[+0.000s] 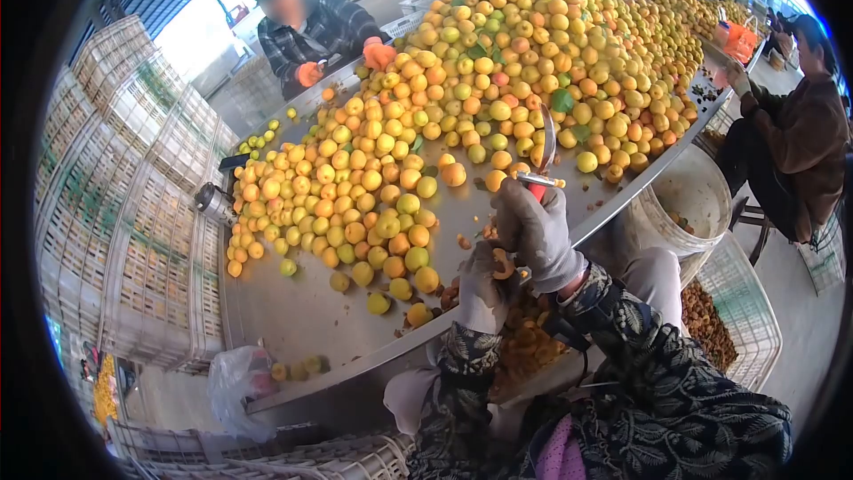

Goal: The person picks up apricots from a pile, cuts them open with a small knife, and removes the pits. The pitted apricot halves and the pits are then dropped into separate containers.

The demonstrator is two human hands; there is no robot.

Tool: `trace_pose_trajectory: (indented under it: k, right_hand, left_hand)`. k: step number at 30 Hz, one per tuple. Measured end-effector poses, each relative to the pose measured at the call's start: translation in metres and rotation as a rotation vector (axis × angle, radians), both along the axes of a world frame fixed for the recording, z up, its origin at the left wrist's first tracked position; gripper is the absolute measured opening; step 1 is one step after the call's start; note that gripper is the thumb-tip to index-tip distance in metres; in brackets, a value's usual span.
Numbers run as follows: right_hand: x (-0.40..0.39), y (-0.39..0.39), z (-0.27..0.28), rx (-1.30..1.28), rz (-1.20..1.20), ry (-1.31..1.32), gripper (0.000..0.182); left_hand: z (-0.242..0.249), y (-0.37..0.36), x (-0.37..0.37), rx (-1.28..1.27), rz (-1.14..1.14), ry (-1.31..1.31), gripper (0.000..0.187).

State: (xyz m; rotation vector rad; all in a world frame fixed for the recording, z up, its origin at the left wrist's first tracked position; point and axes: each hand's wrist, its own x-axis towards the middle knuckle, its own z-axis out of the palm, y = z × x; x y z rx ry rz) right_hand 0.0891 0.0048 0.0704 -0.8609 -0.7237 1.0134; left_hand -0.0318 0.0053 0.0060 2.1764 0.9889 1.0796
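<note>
My right hand [538, 236], in a pale grey glove, is closed around the red handle of a curved knife [547, 144] whose blade points up. A short silvery rod-shaped piece [542, 180] crosses the top of the same fist; I cannot make out what it is. Just below and to the left, my gloved left hand [482, 293] is closed on a cut piece of apricot [503, 264]. Both hands are close together above the near edge of the metal table [306, 316]. Beyond them lies a large heap of yellow-orange apricots [498, 62], with a few green leaves.
Under my hands a container holds apricot halves [524, 342]. To the right stand a white bucket [684, 200] and a crate [746, 311] of brown bits. Stacked crates [133, 213] line the left. Co-workers [311, 31] sit across and at the right. A plastic bag [238, 387] hangs near the corner.
</note>
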Motion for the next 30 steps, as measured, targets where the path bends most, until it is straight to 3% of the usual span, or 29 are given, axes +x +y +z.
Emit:
trace_pose_trajectory:
  k: [1,3,4,6,10,12,14,16,18,19,21,22,24,25,27,30]
  right_hand:
    - [-0.002,0.001,-0.002,-0.001,0.001,-0.001,0.028]
    - [-0.006,0.001,-0.006,0.044,-0.049,-0.117,0.026]
    - [-0.011,0.003,-0.01,0.041,-0.044,-0.117,0.026]
    - [-0.02,0.007,-0.018,0.222,-0.231,-0.35,0.023]
    - [-0.024,0.004,-0.019,-0.014,-0.004,-0.319,0.017]
    - [-0.023,0.01,-0.019,-0.027,0.098,-0.239,0.017]
    - [-0.02,0.012,-0.019,-0.043,0.244,-0.198,0.019]
    - [-0.02,0.017,-0.02,-0.03,0.245,-0.11,0.02]
    - [-0.022,0.017,-0.019,-0.067,0.181,-0.003,0.024]
    - [-0.025,0.016,-0.015,-0.064,0.177,0.0,0.024]
    - [-0.03,0.016,-0.011,-0.008,-0.092,0.02,0.025]
    - [-0.025,0.013,-0.01,-0.016,-0.017,0.036,0.023]
    - [-0.03,0.01,-0.008,-0.027,-0.051,-0.014,0.02]
    - [-0.032,0.008,-0.007,-0.034,-0.085,-0.067,0.018]
    - [-0.035,0.006,-0.013,-0.046,-0.058,-0.076,0.016]
    - [-0.038,0.008,-0.023,0.088,0.124,-0.273,0.015]
  left_hand:
    - [-0.005,0.0,0.002,-0.001,0.001,-0.001,0.029]
    - [-0.022,0.003,0.01,-0.488,0.071,-0.261,0.028]
    - [-0.029,0.006,0.01,-0.49,0.076,-0.262,0.028]
    - [-0.041,0.011,0.01,-0.642,-0.03,-0.51,0.025]
    - [-0.068,0.017,0.009,-0.362,0.058,-0.238,0.024]
    - [-0.091,0.022,0.006,0.176,0.148,0.094,0.022]
    - [-0.104,0.029,0.002,0.153,0.113,0.182,0.02]
    - [-0.108,0.03,0.004,0.124,0.081,0.271,0.019]
    - [-0.102,0.027,0.012,-0.499,0.071,-0.458,0.015]
    - [-0.086,0.025,0.011,-0.497,0.068,-0.454,0.015]
    - [-0.045,0.016,0.009,-0.145,0.129,-0.111,0.014]
    - [-0.041,0.014,0.009,-0.147,0.132,-0.113,0.014]
    - [-0.037,0.014,0.01,-0.598,0.024,-0.497,0.013]
    - [-0.04,0.015,0.01,-0.596,0.022,-0.499,0.013]
    - [-0.059,0.019,0.007,-0.241,0.061,-0.25,0.012]
    - [-0.099,0.025,0.007,-0.051,0.196,-0.048,0.017]
